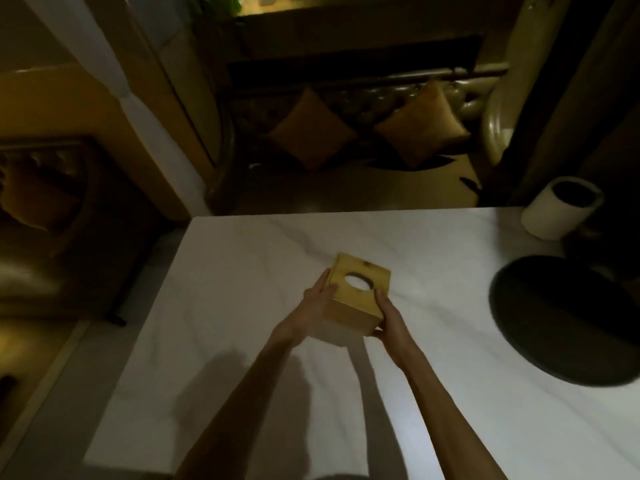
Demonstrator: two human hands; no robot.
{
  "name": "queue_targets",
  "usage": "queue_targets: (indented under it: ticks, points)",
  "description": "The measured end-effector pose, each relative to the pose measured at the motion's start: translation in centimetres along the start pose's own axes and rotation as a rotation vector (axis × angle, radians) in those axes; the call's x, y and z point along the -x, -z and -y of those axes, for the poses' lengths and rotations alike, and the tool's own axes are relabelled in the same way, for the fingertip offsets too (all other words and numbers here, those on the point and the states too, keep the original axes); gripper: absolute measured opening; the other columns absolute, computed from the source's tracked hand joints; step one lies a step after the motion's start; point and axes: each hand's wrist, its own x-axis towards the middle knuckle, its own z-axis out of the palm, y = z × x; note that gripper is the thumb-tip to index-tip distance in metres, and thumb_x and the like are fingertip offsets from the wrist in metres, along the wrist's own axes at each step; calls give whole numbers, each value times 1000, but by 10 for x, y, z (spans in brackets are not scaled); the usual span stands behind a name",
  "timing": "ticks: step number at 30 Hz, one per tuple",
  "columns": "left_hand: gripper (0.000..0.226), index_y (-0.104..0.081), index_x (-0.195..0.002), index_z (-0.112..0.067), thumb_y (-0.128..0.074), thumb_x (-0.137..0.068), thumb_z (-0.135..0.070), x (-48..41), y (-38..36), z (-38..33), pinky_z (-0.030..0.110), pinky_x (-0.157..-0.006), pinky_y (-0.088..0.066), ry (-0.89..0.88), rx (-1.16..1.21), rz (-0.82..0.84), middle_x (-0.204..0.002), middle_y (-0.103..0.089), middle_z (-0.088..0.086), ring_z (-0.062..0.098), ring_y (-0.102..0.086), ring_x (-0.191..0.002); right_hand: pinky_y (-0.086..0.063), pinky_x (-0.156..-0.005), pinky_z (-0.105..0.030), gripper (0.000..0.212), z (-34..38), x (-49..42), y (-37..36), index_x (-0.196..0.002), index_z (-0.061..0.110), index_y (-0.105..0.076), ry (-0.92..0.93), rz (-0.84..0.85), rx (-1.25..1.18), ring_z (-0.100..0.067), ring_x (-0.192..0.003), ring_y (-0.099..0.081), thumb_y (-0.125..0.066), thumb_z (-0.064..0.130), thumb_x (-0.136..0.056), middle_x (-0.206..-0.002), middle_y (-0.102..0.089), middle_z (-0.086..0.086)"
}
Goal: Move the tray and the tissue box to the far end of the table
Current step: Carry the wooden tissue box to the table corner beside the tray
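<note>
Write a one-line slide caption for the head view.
Both hands, left hand and right hand, hold the tissue box over the white table, with the dark tray at right.

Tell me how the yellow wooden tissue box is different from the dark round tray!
The yellow wooden tissue box is a pale cube with a round hole on top; the dark round tray is flat and nearly black. The box is gripped between the left hand and right hand; the tray lies untouched at the right. Both are over the white marble table.
</note>
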Motion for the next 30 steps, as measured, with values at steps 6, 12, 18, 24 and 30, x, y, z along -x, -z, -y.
queue_targets:
  ticks: [6,12,18,24,30]
  points:
    - [44,-30,-145,-34,-34,-102,-40,-4,-116,-48,36,-92,-54,-73,-26,63,-137,-49,2,18,-57,-113,-46,-108,-51,95,26,51,93,-152,44,-23,216,-30,38,-21,-130,-54,-63,76,-72,-148,-49,3]
    - [60,-30,-144,-37,-35,-88,-58,-32,-213,-68,47,-106,-46,-132,-195,273,-146,-43,3,22,-51,-125,-57,-91,-34,111,17,91,182,-154,41,-8,375,-212,33,-13,-125,-57,-83,37,-73,-146,-45,0]
    - [74,-31,-144,-37,-73,-84,-34,-64,-317,-43,19,-85,-53,-186,-283,567,-143,-49,-3,6,-60,-115,-49,-104,-28,105,-15,132,261,-155,45,-2,400,-621,29,-4,-132,-50,-77,29,-84,-152,-41,9]
    - [82,-20,-143,-44,-69,-87,-10,-94,-411,18,3,-70,-49,-205,-331,954,-121,-52,-25,-18,-59,-103,-49,-97,-12,102,-91,163,324,-150,47,1,341,-898,49,21,-115,-52,-73,37,-82,-135,-41,35]
    - [66,-22,-140,-36,-55,-94,-3,-108,-482,66,2,-68,-48,-244,-377,1164,-116,-53,-25,-25,-59,-92,-44,-92,-4,103,-172,169,367,-151,41,18,301,-1083,11,23,-116,-50,-66,29,-92,-138,-40,30]
